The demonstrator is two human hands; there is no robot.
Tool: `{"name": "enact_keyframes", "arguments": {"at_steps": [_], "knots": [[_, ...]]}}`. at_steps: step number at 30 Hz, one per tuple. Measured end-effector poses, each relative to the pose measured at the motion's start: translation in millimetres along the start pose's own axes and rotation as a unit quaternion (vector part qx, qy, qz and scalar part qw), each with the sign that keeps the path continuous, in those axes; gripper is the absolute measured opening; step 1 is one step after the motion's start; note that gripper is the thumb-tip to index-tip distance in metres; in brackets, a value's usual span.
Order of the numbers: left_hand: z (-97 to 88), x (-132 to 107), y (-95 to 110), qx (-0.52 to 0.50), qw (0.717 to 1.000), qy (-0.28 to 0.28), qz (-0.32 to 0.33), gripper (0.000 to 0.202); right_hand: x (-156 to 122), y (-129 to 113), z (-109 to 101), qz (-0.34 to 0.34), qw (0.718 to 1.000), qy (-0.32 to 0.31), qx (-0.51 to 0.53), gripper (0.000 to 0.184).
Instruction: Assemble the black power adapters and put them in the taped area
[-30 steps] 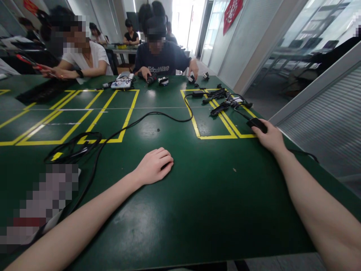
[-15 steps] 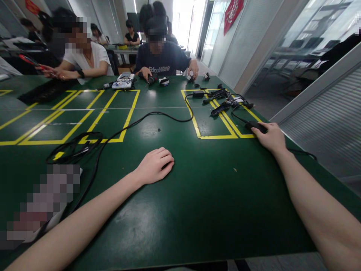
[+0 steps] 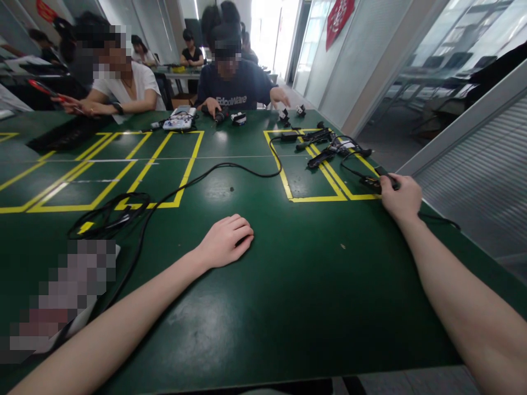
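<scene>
My left hand rests palm down on the green table, its fingers loosely curled together and nothing visible in them. At the table's right side, my right hand is closed on a small black plastic piece, part of which sticks up past the fingers. Just left of those fingertips is a dark part with a cable, touching or close to the held piece; whether the two are joined I cannot tell. Farther back lies a cluster of black cables and parts. My palm hides the rest of the held piece.
A long black cable crosses the table to a coil at left. Yellow tape marks rectangles. Beside my left forearm lies a blurred flat object. Across the table, a person in a dark shirt sits near small parts.
My right hand has shifted slightly right and turned; the black piece in it now stands tilted up, and the dark part beside it shows. My left hand has stayed put. The person opposite released a small part.
</scene>
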State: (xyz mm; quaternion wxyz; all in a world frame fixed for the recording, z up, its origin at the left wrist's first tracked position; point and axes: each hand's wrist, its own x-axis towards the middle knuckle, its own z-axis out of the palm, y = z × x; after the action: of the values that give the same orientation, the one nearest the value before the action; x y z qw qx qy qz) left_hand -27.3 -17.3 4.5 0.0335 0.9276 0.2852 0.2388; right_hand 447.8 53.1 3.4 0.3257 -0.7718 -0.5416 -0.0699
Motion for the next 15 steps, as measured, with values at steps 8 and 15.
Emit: {"name": "enact_keyframes", "arguments": {"at_steps": [8, 15], "knots": [[3.5, -1.4, -2.5, 0.0, 1.0, 0.008, 0.006, 0.023, 6.5, -6.1, -1.9, 0.169, 0.985, 0.009, 0.006, 0.037], [2.6, -1.1, -2.4, 0.002, 1.0, 0.006, 0.003, 0.024, 7.2, -8.2, -5.8, 0.206, 0.978, -0.024, 0.032, 0.04]]}}
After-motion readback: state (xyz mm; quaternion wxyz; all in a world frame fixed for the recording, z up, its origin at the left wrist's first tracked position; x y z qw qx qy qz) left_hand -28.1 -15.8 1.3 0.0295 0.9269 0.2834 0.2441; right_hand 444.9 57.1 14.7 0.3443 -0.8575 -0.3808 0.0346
